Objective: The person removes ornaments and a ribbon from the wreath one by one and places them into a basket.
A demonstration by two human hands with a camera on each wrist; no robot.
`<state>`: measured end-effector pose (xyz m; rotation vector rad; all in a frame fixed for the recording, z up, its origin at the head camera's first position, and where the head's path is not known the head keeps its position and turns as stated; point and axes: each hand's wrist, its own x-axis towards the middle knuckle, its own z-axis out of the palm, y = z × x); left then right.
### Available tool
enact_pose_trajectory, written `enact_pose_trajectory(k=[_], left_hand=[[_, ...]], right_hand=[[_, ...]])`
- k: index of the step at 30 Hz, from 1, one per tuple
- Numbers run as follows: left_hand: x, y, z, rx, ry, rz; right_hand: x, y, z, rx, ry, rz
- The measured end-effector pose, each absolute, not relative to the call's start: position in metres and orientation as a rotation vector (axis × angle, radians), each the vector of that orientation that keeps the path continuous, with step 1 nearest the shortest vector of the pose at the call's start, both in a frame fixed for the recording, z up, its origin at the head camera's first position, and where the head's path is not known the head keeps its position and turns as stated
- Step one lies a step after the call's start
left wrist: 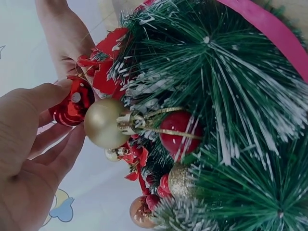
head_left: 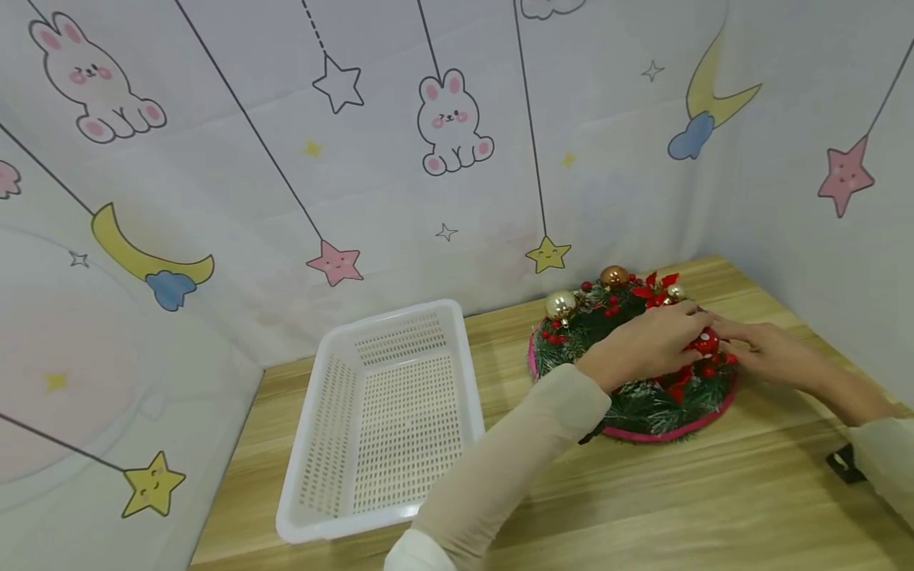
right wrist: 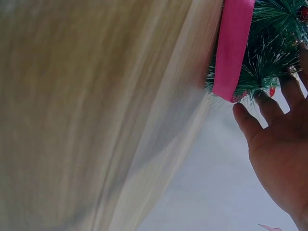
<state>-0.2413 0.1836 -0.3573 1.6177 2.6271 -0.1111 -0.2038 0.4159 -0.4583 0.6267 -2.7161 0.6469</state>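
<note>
A green Christmas wreath [head_left: 635,411] with frosted tips and a pink ribbon edge [right wrist: 234,43] lies on the table's right side. My left hand [head_left: 653,339] reaches over it and pinches a shiny red ornament with white dots [left wrist: 76,102] between thumb and fingers. Beside that ornament hangs a matte gold ball [left wrist: 105,122]. From the right, my right hand [head_left: 778,358] reaches to the wreath near the red ornament. Its visible fingers are extended and spread at the greenery in the right wrist view; its thumb is hidden there. Red poinsettia petals [left wrist: 107,62] sit between the hands.
A white perforated plastic basket [head_left: 300,484] stands on the wooden table [head_left: 571,507], left of the wreath. Gold balls [head_left: 560,304], a copper ball [head_left: 613,275] and red berries decorate the wreath's far side. A printed curtain [head_left: 400,214] hangs behind the table.
</note>
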Motion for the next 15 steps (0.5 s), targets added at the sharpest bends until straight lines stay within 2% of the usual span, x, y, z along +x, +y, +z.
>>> enact_pose_trajectory(k=[15], left_hand=[[-0.235, 0.197, -0.362, 1.632, 2.642, -0.134]], right_hand=[[-0.199, 0.414, -0.456, 0.584, -2.77, 0.776]])
